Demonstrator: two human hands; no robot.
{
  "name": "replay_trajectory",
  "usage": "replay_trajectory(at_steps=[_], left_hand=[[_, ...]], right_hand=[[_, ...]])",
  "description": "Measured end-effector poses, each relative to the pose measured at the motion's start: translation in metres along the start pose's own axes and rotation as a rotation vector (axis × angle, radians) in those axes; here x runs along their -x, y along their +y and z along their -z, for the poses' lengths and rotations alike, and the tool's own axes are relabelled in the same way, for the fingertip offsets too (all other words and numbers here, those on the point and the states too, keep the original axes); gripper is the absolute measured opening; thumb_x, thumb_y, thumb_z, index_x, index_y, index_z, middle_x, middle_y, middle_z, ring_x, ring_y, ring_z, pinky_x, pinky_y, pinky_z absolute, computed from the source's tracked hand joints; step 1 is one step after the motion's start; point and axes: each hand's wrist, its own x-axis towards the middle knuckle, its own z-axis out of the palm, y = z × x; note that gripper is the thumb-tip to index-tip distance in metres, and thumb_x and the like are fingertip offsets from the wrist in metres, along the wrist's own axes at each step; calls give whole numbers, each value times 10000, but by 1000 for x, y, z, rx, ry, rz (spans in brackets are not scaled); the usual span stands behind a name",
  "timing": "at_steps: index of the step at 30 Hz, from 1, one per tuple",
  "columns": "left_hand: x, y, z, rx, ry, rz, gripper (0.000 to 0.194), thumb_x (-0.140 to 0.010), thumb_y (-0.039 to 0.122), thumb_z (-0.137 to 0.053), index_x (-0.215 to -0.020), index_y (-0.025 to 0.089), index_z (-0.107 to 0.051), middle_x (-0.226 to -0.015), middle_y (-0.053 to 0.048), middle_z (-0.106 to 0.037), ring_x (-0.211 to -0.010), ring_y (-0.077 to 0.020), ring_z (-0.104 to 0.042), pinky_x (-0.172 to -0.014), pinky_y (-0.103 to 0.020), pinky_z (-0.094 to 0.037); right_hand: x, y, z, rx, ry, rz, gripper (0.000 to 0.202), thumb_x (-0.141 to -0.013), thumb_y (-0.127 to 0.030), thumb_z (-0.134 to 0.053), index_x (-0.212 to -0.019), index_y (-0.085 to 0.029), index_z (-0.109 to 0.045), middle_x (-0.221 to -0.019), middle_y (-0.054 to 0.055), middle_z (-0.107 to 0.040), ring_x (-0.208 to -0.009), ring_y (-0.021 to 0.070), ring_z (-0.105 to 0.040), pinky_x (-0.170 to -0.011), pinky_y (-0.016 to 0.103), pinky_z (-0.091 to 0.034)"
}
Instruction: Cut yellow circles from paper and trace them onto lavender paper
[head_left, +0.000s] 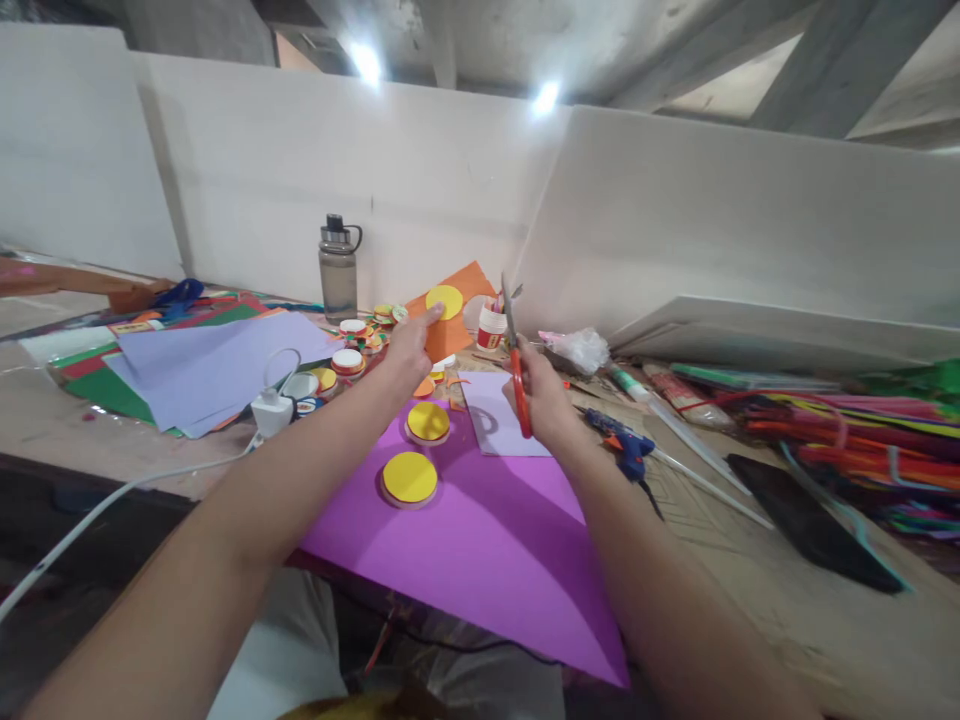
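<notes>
My left hand (415, 350) pinches an orange sheet (474, 285) together with a yellow disc (445, 301) that lies against it, thumb on the disc's edge. A round notch is cut out of the sheet's right side. In my right hand (544, 390) is a pair of scissors (519, 385) with orange-red handles, blades pointing up and away, just right of the sheet and apart from it. Below, two stacks of discs topped with yellow, a near one (409, 477) and a farther one (428, 422), rest on a large purple sheet (495, 560). A pale lilac sheet (495, 420) lies partly over the purple one.
A grey water bottle (339, 275) and a paper cup (491, 326) with tools stand at the back. Lilac sheets (210, 365) and a white charger plug (271, 410) lie left. Rightward are a blue glue gun (626, 445), a black tablet-like slab (810, 520) and bundled colourful stems (862, 440).
</notes>
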Motion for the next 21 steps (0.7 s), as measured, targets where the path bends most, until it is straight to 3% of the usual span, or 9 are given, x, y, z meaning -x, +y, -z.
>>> replay_trajectory(at_steps=[2, 7, 12, 21], left_hand=[[3, 1, -4, 23, -11, 18, 343, -759, 150, -709, -1096, 136, -643, -1037, -116, -728, -984, -237, -693, -935, -414, -538], [6, 0, -6, 68, 6, -1, 475, -731, 123, -734, -1186, 166, -605, -1072, -112, -726, -999, -245, -696, -942, -438, -536], [5, -4, -4, 69, -5, -33, 385, -721, 108, -742, -1091, 144, -641, -1045, -112, -732, -965, -236, -706, -928, -417, -547], [12, -9, -6, 49, 13, -15, 388, -678, 111, -776, -1038, 177, -650, -999, -77, -742, -936, -215, -710, -918, -405, -548]], right_hand=[[0, 2, -6, -26, 22, 11, 633, -689, -217, -519, -1321, -217, -480, -1109, 100, -602, -961, 237, -613, -734, 363, -534], [2, -3, -13, -131, 78, -75, 574, -713, -279, -537, -1282, -209, -502, -903, 45, -604, -782, 194, -604, -672, 345, -526], [5, -16, -12, -184, -18, -257, 495, -710, -270, -524, -1201, -211, -512, -727, -26, -529, -550, 127, -525, -510, 274, -459], [10, -18, -19, -270, -78, -282, 458, -731, -295, -545, -1183, -234, -498, -686, -50, -495, -523, 113, -502, -452, 232, -404]])
